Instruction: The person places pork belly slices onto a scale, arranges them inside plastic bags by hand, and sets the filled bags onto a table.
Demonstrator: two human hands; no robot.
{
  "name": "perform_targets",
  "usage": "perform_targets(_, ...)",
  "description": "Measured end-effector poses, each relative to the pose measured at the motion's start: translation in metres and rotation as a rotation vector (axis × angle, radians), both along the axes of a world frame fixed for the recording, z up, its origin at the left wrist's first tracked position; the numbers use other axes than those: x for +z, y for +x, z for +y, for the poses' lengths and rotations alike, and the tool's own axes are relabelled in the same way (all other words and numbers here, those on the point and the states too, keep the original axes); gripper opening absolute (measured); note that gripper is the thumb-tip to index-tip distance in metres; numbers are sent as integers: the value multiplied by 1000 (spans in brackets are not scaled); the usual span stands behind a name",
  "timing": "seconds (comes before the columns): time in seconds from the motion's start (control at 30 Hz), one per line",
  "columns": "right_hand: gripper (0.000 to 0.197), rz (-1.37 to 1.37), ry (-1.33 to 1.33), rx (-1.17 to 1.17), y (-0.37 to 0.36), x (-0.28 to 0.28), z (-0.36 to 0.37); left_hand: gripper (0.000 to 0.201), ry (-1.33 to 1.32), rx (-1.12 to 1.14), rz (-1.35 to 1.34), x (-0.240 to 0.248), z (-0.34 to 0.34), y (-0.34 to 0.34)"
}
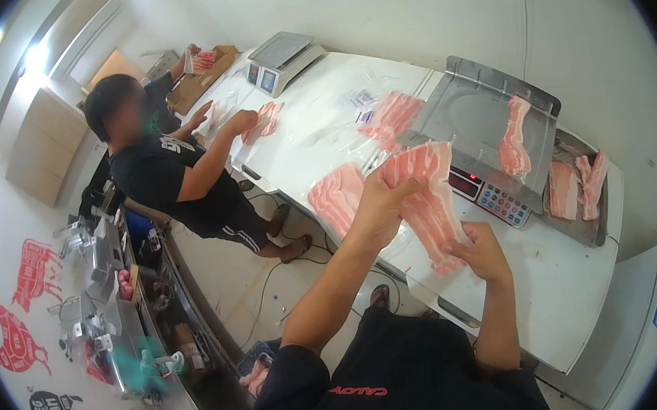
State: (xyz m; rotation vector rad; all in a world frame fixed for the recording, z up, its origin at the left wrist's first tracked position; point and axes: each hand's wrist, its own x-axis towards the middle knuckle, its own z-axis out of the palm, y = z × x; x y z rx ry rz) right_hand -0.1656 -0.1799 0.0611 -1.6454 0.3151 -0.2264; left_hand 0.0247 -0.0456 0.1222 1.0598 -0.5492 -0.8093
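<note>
My left hand (pixel 387 204) is closed on the upper part of a bunch of sliced pork belly (pixel 431 204), thumb on top. The pink-and-white slices hang down over the near side of the table. At their lower end my right hand (pixel 480 253) pinches the edge. Beyond the slices stands a digital scale (pixel 492 197) with a steel pan, where a single pork belly strip (pixel 514 138) lies. To the left, on the white table (pixel 314 124), rest a flat pack of pork slices (pixel 337 196) and another group of slices (pixel 393 115) by clear plastic.
A metal tray (pixel 601 237) with a few pork pieces sits right of the scale. Farther left are a second scale (pixel 282 59) and a cardboard box (pixel 204 81). A co-worker (pixel 176 163) handles pork slices at the table's far left. Slicing machines (pixel 102 256) line the left counter; cords cross the floor.
</note>
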Motion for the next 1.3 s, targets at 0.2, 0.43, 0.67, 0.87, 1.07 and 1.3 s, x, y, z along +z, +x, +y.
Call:
perform_targets(0.2, 40, 41, -41, 107, -20, -35, 4, 32, 180, 44, -53, -21, 18, 4)
perform_targets(0.43, 94, -451, 1464, 330, -50, -48, 49, 29, 296, 74, 8, -3, 27, -64)
perform_targets(0.67, 106, -280, 1914, -65, -33, -94, 93, 35, 393, 63, 19, -54, 52, -58)
perform_targets(0.87, 107, -325, 2004, -162, -51, -112, 95, 61, 556, 295, -520, -93, 110, -10)
perform_targets(1.07, 99, -295, 2046, -316, -51, -122, 113, 32, 911, 195, -1634, -131, 116, 12)
perform_targets(1.3, 89, -233, 1854, -193, -1, -136, 129, 19, 651, 30, -1641, -125, 122, 32)
